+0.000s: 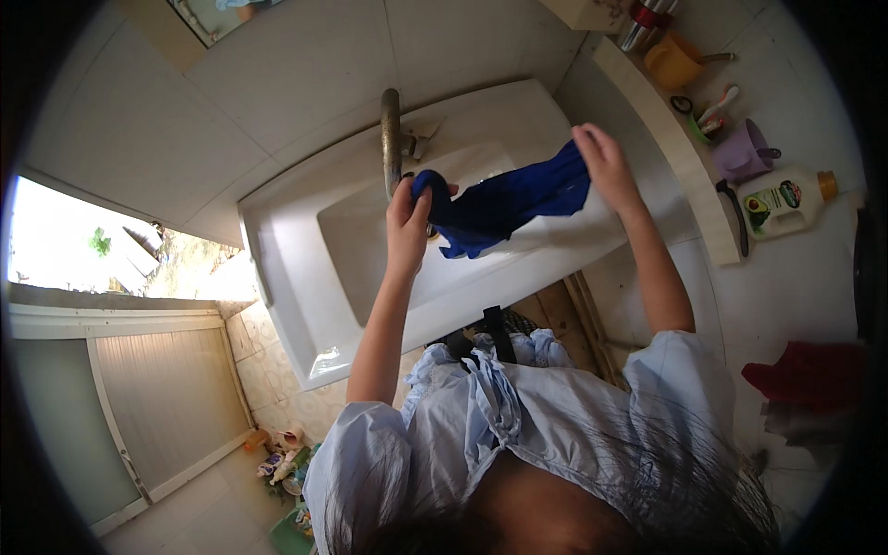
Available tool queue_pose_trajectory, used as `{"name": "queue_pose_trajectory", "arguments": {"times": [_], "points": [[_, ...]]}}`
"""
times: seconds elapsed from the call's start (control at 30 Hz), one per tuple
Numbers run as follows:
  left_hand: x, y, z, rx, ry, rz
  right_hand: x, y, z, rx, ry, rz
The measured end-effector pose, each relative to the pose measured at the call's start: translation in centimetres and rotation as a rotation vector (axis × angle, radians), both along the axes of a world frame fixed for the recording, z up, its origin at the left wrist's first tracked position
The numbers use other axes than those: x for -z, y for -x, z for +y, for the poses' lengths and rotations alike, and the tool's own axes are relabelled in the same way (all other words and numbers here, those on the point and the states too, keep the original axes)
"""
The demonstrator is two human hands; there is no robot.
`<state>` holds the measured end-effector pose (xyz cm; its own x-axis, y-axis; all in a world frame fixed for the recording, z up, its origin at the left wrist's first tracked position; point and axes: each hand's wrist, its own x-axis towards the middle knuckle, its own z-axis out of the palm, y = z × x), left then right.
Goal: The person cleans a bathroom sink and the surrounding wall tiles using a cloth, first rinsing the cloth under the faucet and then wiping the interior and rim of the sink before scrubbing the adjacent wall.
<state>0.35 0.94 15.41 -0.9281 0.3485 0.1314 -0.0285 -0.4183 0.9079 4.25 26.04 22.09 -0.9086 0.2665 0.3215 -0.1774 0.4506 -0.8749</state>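
Note:
A dark blue cloth [504, 205] is stretched between my two hands over the white sink [356, 277]. My left hand [407, 222] grips its bunched end, close beneath the metal faucet [391, 139]. At the other end, my right hand [603, 165] pinches the cloth's edge near the sink's right side. The middle of the cloth sags and hides part of the basin. What exactly the cloth is, I cannot make out.
On the right, a wall shelf [671, 153] holds an orange cup [673, 63], a purple cup [740, 153] and a white jug [784, 205]. A red cloth [803, 375] lies farther down. A sliding frosted panel [166, 388] and a bright window [102, 240] are at left.

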Motion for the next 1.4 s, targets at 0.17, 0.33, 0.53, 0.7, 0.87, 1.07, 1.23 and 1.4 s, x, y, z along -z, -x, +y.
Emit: {"name": "queue_pose_trajectory", "arguments": {"times": [0.17, 0.33, 0.53, 0.7, 0.87, 1.07, 1.23, 1.4], "points": [[2.5, -1.1, -2.3, -0.065, 0.191, 0.090, -3.1, -0.1, 3.6, 0.054, -0.002, -0.045], [10.6, -1.9, -4.0, -0.132, 0.444, 0.005, -6.7, 0.3, 1.5, -0.073, 0.186, -0.002], [12.7, -0.6, -2.8, 0.348, 0.217, -0.391, -9.8, 1.4, -0.2, -0.360, 0.178, -0.062], [8.0, 1.1, 0.9, 0.552, 0.365, -0.300, -12.9, 1.4, -3.0, -0.449, 0.108, -0.111], [6.3, 1.3, 2.6, -0.017, 0.802, 0.489, -14.2, 1.1, -2.5, -0.500, 0.168, -0.176], [1.4, 3.7, 6.0, 0.701, -0.024, 0.056, -16.0, -0.7, -1.3, -0.427, 0.247, -0.012], [2.5, 3.8, 6.8, 1.166, 0.498, 0.141, -16.0, 1.6, -1.3, -0.088, 0.053, 0.225], [2.6, -0.2, 5.7, 0.936, -0.020, 0.125, -7.2, 9.1, 1.8, 0.003, -0.182, 0.158]]}}
